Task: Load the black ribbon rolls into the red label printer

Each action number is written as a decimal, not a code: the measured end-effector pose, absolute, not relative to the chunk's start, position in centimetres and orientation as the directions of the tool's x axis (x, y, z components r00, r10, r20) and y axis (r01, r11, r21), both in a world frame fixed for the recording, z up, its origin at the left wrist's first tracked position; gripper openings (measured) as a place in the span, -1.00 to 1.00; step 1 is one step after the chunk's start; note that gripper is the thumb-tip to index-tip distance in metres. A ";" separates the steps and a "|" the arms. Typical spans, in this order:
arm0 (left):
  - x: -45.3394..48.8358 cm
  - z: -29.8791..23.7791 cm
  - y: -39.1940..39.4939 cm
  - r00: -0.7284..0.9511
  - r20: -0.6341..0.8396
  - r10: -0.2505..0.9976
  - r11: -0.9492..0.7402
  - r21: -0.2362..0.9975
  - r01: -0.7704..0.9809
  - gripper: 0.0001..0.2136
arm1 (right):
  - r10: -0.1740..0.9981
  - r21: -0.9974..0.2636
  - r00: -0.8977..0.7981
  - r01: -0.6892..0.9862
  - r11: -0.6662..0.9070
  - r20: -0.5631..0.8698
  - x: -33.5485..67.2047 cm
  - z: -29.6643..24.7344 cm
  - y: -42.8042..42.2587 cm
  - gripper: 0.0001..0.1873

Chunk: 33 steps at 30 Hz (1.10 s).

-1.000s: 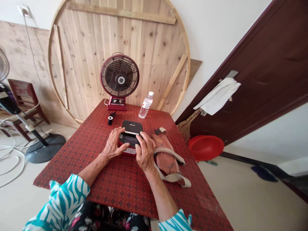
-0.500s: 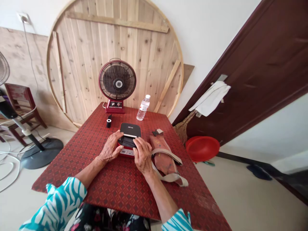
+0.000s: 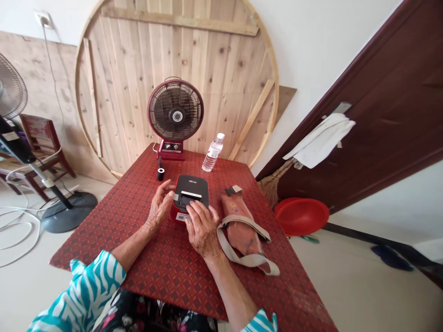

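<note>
On the red patterned table sits a small label printer [image 3: 192, 185] with a black top, a red base and a white strip across its lid. My left hand [image 3: 161, 203] is at the printer's left side, thumb near its edge and fingers apart, holding nothing. The fingers of my right hand [image 3: 200, 223] lie stretched over the dark front part of the top and hide some of it. A small black roll with a white core [image 3: 160, 174] stands behind my left hand. To the right of my right hand lies a worn reddish-brown pouch [image 3: 240, 226] with a pale strap.
A red table fan [image 3: 176, 115] and a water bottle [image 3: 213, 153] stand at the table's [image 3: 152, 281] far end, before a round wooden board [image 3: 228, 83]. A floor fan is on the left. A red basin [image 3: 301, 216] lies beyond the right edge.
My left hand has come off the printer's top to its left side. My right hand has shifted over the front part of the top. The view has swung slightly left.
</note>
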State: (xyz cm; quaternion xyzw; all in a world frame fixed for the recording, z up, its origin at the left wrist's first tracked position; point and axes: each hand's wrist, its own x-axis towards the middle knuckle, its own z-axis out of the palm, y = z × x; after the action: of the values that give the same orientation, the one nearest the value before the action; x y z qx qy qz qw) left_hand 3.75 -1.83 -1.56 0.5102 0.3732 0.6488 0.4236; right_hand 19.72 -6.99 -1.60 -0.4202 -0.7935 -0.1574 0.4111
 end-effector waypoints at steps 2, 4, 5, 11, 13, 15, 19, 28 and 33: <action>3.8 -1.5 -1.8 -0.142 0.331 0.933 -0.352 0.920 -0.172 -0.55 | 0.534 -0.106 -0.308 0.786 0.609 0.787 19.5 -1.5 -6.9 -0.70; 3.8 -1.5 -1.6 -0.150 0.316 0.937 -0.339 0.928 -0.158 -0.55 | 0.537 -0.114 -0.310 0.779 0.616 0.785 19.2 -1.3 -6.9 -0.71; 3.8 -1.5 -1.6 -0.153 0.308 0.939 -0.330 0.932 -0.150 -0.55 | 0.541 -0.115 -0.313 0.779 0.617 0.781 19.1 -1.3 -7.0 -0.72; 3.9 -1.0 -1.2 -0.171 0.206 0.964 -0.237 0.954 -0.186 -0.51 | 0.542 -0.096 -0.325 0.787 0.610 0.775 19.1 -1.5 -7.6 -0.68; 3.8 -1.0 -1.0 -0.168 0.176 0.970 -0.208 0.957 -0.202 -0.50 | 0.543 -0.096 -0.326 0.787 0.609 0.774 19.2 -1.6 -7.7 -0.68; 3.6 -1.0 -0.7 -0.157 0.146 0.977 -0.181 0.955 -0.235 -0.49 | 0.542 -0.100 -0.323 0.784 0.612 0.776 19.2 -1.7 -7.8 -0.68; 3.4 -1.2 -0.2 -0.107 0.078 0.991 -0.110 0.936 -0.336 -0.46 | 0.539 -0.104 -0.319 0.783 0.613 0.779 19.2 -1.7 -7.9 -0.68; 3.2 -0.8 -0.2 -0.074 0.073 0.995 -0.093 0.942 -0.322 -0.47 | 0.540 -0.086 -0.322 0.796 0.599 0.778 19.2 -1.8 -8.0 -0.66; 3.1 -0.6 0.0 -0.060 0.099 0.993 -0.111 0.960 -0.259 -0.48 | 0.523 -0.067 -0.334 0.792 0.607 0.784 19.2 -2.0 -8.2 -0.66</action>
State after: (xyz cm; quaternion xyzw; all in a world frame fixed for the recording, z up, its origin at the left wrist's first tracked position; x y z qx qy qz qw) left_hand 3.06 0.01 -0.57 0.4435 0.4140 0.5989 0.5226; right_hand 19.24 -8.18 -1.97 -0.4111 -0.7997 -0.1663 0.4048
